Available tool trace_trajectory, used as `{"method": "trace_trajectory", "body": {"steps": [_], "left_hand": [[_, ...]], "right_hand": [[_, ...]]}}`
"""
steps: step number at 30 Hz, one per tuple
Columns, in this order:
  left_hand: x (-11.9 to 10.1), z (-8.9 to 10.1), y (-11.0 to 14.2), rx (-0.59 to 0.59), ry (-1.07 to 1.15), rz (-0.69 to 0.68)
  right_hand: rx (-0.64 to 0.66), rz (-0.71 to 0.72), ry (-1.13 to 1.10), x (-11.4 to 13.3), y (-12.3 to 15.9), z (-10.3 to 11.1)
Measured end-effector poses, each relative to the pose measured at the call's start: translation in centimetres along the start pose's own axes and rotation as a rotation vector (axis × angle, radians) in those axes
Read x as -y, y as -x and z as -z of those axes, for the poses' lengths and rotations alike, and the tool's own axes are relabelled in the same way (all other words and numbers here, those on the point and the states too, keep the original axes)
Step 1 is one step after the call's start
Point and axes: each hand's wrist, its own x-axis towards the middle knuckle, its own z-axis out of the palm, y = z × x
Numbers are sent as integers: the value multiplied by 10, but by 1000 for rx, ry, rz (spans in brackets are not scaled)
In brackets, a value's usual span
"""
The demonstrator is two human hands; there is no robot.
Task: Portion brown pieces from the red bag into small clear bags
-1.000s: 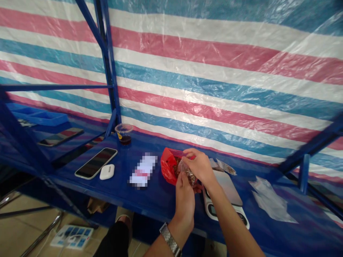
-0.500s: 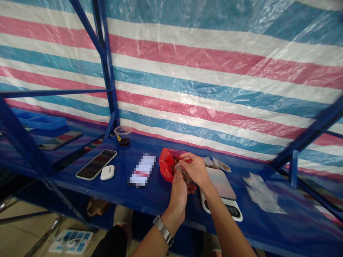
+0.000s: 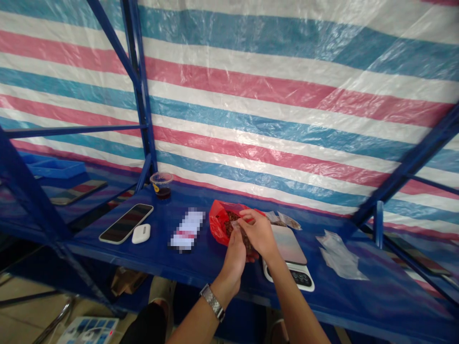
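My left hand is closed around a small clear plastic bag with brown bits inside, its thumb along the near side. On the same bag's upper edge are the bent fingers of my right hand, pinched near the left thumb. Just behind and to the left, a red plastic bag lies open, showing loose brown bits. Partly under my right forearm is a white kitchen scale with a metal plate. Behind the scale lie small filled clear bags.
Flat clear bags lie to the right on the blue shelf. Leftward are a lit phone, a white earbud case, a dark phone and a lidded cup. Blue posts and a striped sheet stand behind.
The view has shifted slightly, moving the shelf's things a little left in the picture. My hands stay on the small bag, the right fingers now nearer the left thumb at its top edge.
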Motion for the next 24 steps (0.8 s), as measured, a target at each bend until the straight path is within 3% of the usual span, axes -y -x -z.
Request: {"method": "trace_trajectory", "body": {"steps": [3, 8, 13, 16, 21, 24], "left_hand": [[-5, -3, 5, -49, -49, 35], [-4, -4, 9, 15, 59, 134], [-1, -7, 9, -2, 78, 92], [0, -10, 8, -71, 68, 154], [1, -8, 10, -29, 81, 168], [-2, -5, 14, -95, 49, 163]], "right_hand": [[-2, -24, -19, -2, 4, 0], [-42, -31, -61, -1, 8, 1], [-72, -29, -57, 5, 10, -1], [-72, -27, -37, 6, 11, -3], [-98, -23, -23, 6, 12, -5], [-92, -16, -27, 8, 12, -7]]}}
